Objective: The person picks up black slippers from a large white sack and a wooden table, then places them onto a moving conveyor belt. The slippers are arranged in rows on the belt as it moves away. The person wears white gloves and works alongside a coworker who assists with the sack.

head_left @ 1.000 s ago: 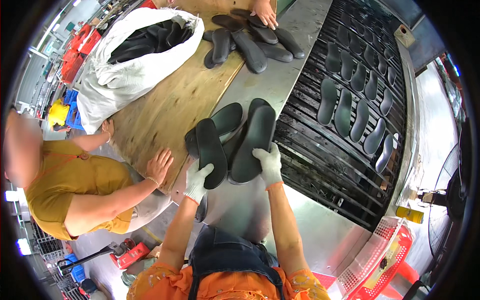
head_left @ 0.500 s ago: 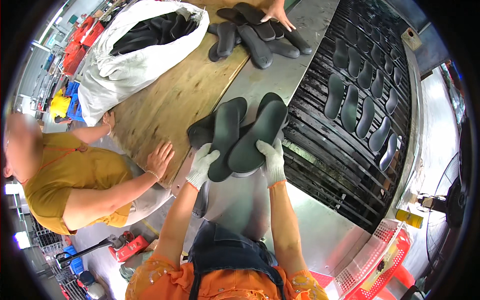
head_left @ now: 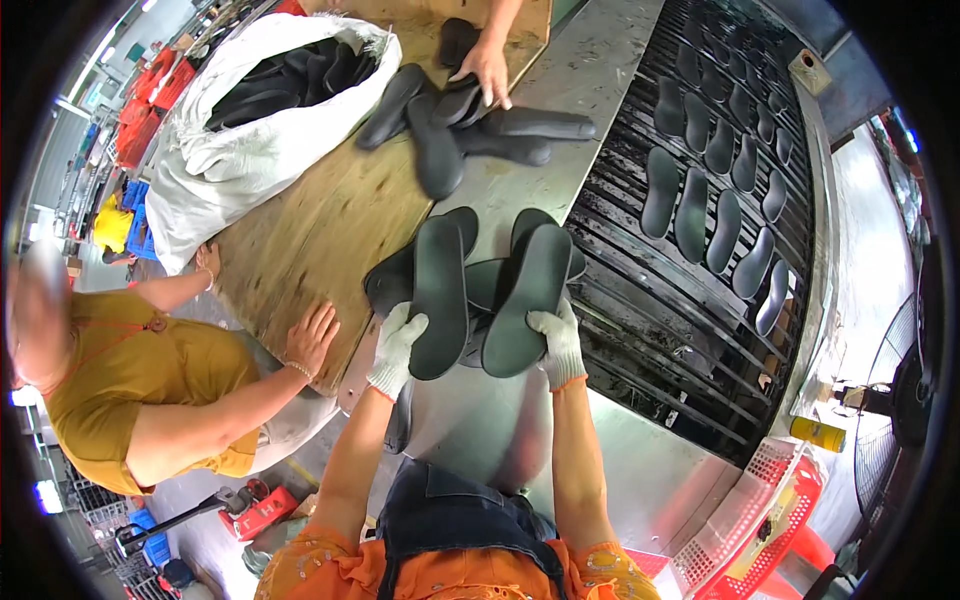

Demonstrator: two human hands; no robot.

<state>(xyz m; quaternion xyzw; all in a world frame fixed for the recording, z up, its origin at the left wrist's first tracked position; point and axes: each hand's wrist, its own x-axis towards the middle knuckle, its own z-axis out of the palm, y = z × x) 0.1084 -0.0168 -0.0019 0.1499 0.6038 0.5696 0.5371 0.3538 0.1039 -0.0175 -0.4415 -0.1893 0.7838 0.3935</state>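
Note:
In a white knitted glove, my left hand (head_left: 396, 345) grips a dark insole (head_left: 440, 300) by its lower left edge, thumb on top. My right hand (head_left: 558, 342), gloved the same way, holds a second dark insole (head_left: 528, 305) by its lower right edge. Both lie side by side, toes pointing away from me, with a gap between them. Beneath them more black insoles (head_left: 390, 278) rest on the metal tabletop (head_left: 440, 420); their lower parts are covered. My fingers under the two held insoles are hidden.
To the right, rows of insoles (head_left: 690, 215) lie on a slatted conveyor (head_left: 640, 310). A co-worker's hand (head_left: 486, 72) touches an insole pile (head_left: 435, 150) at the back. Another person (head_left: 160, 380) leans on the wooden board (head_left: 300, 250), near a white sack (head_left: 230, 160). A perforated basket (head_left: 750, 510) stands front right.
The two held insoles, overlapping before, are now apart and nearly parallel, drawn slightly toward me. At the back, the co-worker's hand has come nearer and the pile has shifted.

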